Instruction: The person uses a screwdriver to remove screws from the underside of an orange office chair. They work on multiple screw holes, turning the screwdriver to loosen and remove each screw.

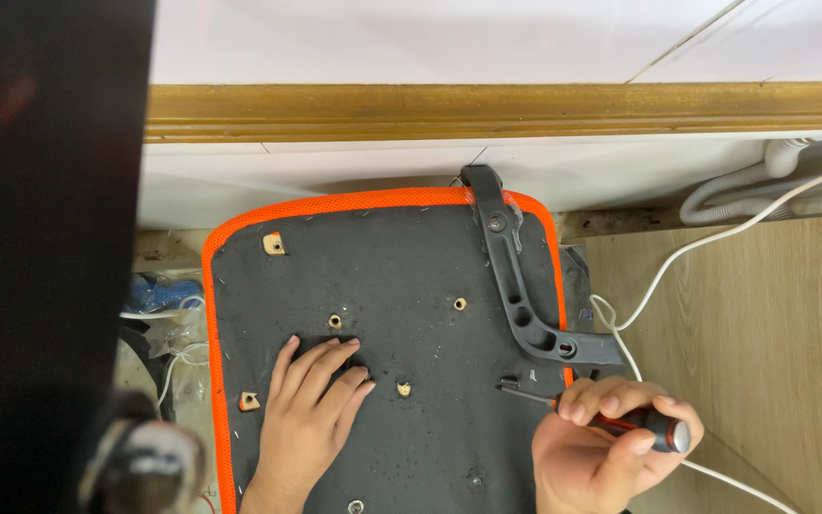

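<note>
An upturned chair seat [411, 266], dark grey underneath with an orange rim, lies in front of me. A black plastic armrest bracket [516, 286] lies along its right side, with a screw near its top. My left hand [311, 405] rests flat on the seat's underside, fingers spread near several screw holes. My right hand [606, 447] grips a screwdriver [601, 411] with a red and black handle. Its tip points left at a spot on the seat just below the bracket's lower end.
A white wall with a gold wooden strip [506, 112] runs behind the seat. White cables [706, 238] and a corrugated hose [744, 181] lie on the wooden floor to the right. A dark blurred object [40, 238] fills the left. Plastic bags [168, 314] lie beside the seat.
</note>
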